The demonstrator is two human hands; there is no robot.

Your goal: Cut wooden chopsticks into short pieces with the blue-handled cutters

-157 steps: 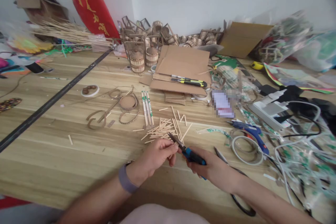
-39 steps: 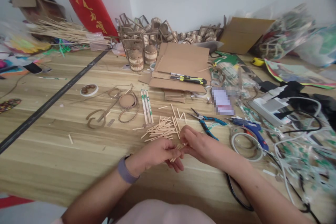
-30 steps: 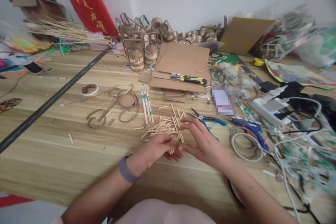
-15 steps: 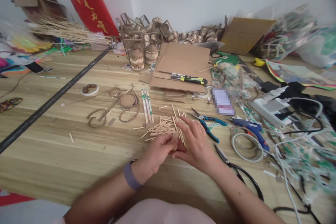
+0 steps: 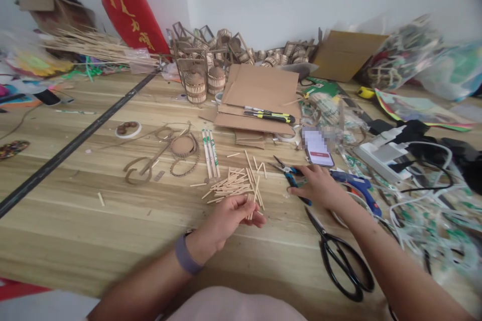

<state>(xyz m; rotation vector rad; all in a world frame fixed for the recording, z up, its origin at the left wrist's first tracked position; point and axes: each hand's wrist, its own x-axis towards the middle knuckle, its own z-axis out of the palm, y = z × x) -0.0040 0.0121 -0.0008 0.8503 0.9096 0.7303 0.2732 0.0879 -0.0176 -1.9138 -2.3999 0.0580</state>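
Observation:
My left hand (image 5: 235,213) is closed in a pinch around a few short bamboo sticks (image 5: 249,209), just in front of a loose pile of similar sticks (image 5: 229,184). My right hand (image 5: 318,185) is over the blue-handled pliers (image 5: 289,178), its thumb and fingers apart on either side of a handle. Part of the pliers is hidden under that hand; their jaws point away to the left. Black-handled scissors (image 5: 348,267) lie nearer to me, below the right forearm.
Behind the pliers lies a phone (image 5: 320,155). A blue glue gun (image 5: 356,185) and a tape roll are at the right, beside a white power strip (image 5: 384,158). Cardboard (image 5: 261,85) with utility knives (image 5: 269,114) stands behind the pile. Small bamboo lanterns (image 5: 196,88) line the wall.
My right hand has left the sticks by my left hand and moved right to the pliers. My left hand stays nearly in place, still pinching sticks.

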